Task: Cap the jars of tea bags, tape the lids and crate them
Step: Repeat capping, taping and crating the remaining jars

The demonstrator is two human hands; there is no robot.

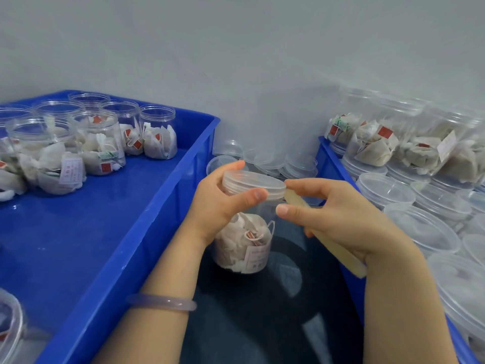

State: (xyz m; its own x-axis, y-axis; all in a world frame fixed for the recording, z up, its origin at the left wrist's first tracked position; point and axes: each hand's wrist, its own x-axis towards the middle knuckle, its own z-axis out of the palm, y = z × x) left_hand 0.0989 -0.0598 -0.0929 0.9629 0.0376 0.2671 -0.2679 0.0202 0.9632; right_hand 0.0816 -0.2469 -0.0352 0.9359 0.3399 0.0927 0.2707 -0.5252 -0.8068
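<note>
Left hand (220, 203) clamps lid (253, 183) on jar (244, 245), steadying it for taping; right hand (338, 219) pinches tape strip (295, 198), end at lid rim to seal; blue crate (131, 232) just beside

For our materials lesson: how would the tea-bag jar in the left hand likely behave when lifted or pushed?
Probably light: the jar holds only papery tea bags, half full. Its smooth clear wall may slip in the left hand. Round, it would likely roll if laid down.

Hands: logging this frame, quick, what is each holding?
Left hand: grips the capped jar at its lid.
Right hand: holds a beige tape strip.
</note>
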